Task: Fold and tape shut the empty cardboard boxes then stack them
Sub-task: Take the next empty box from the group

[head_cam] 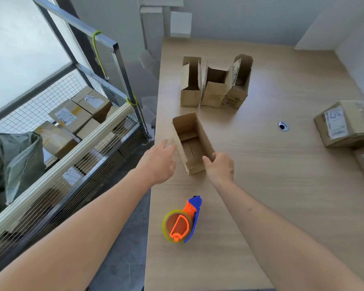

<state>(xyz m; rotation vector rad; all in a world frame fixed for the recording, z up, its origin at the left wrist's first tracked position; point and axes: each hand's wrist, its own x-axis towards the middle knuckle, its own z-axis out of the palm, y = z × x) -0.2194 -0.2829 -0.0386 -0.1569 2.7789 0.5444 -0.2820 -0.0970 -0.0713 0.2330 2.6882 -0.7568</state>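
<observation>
The right hand grips the near end wall of the open brown cardboard box near the left edge of the light wooden table; the left hand, fingers extended, touches its left wall. Folding should go best with both hands steadying opposite walls, keeping corners square.

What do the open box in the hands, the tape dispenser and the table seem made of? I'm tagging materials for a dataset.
Open box: brown corrugated cardboard, matte, with raw serrated cut edges and folded flaps showing inside. Tape dispenser: likely moulded plastic, glossy blue and orange, around a yellowish translucent tape roll. Table: pale wood-grain surface, smooth and matte; laminate or veneer, cannot tell which.
</observation>
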